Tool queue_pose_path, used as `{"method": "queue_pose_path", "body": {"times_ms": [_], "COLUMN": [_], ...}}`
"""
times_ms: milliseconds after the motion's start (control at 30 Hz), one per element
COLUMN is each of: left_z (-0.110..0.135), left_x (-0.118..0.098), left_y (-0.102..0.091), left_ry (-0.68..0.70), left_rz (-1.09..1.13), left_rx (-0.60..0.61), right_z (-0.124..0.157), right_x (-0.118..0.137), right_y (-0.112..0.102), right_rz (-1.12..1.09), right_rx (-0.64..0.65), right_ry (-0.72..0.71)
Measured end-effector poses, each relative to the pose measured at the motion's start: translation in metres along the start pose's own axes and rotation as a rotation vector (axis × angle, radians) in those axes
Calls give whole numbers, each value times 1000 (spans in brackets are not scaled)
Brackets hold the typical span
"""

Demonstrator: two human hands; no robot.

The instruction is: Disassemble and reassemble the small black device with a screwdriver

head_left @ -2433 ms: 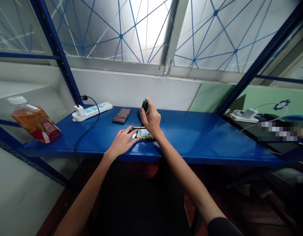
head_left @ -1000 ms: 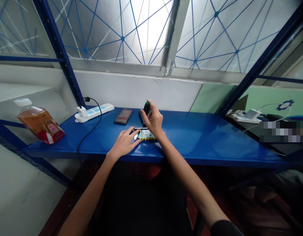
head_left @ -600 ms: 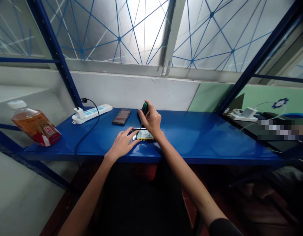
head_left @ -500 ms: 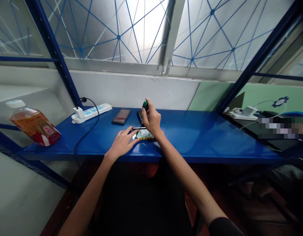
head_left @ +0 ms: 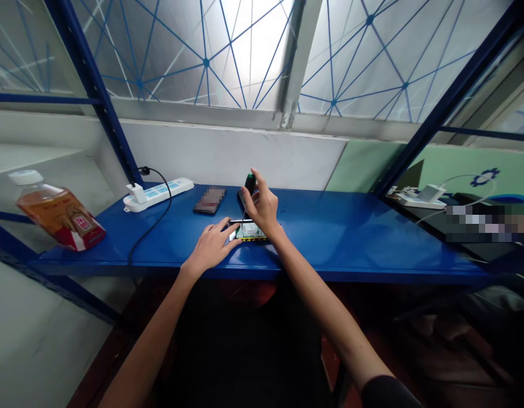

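In the head view my right hand [head_left: 265, 208] is wrapped round a screwdriver [head_left: 250, 181] with a dark green handle. The index finger reaches up beside the handle's top. Its thin shaft points steeply down, with the tip at the left part of a circuit board [head_left: 252, 231]; whether it sits in a screw is too small to tell. The board lies on the blue table, with a yellow-and-black strip along its near edge. My left hand [head_left: 209, 247] grips the board's left end, thumb at the near side and fingers at the far side. Behind my right hand a dark flat object [head_left: 241, 195] is partly hidden.
A dark phone-like slab [head_left: 209, 202] and a white power strip [head_left: 162, 195] lie at the back left. A black cable [head_left: 160, 218] runs over the table's front edge. A tea-coloured bottle [head_left: 60, 212] leans at far left. Tiny dark bits [head_left: 283, 210] lie right of my hand.
The screwdriver's handle looks slightly turned in my right hand. My left hand stays on the board, and the view has shifted a little.
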State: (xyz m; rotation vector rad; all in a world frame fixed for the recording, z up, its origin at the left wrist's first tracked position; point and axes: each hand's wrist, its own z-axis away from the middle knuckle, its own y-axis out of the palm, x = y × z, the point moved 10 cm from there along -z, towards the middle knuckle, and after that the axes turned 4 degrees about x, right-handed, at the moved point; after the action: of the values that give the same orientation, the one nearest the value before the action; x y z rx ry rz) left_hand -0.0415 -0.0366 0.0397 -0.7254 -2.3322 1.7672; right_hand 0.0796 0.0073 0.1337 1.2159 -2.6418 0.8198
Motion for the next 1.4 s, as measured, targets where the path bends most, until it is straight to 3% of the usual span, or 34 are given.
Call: {"method": "queue_pose_path", "body": {"times_ms": [1400], "left_z": [1], "left_x": [-2], "left_y": [-2], "left_ry": [30], "left_rz": [24], "left_rx": [-53], "right_z": [0], "right_x": [1], "right_y": [3], "right_rz": [70], "right_rx": [36], "right_ry": [-14]}}
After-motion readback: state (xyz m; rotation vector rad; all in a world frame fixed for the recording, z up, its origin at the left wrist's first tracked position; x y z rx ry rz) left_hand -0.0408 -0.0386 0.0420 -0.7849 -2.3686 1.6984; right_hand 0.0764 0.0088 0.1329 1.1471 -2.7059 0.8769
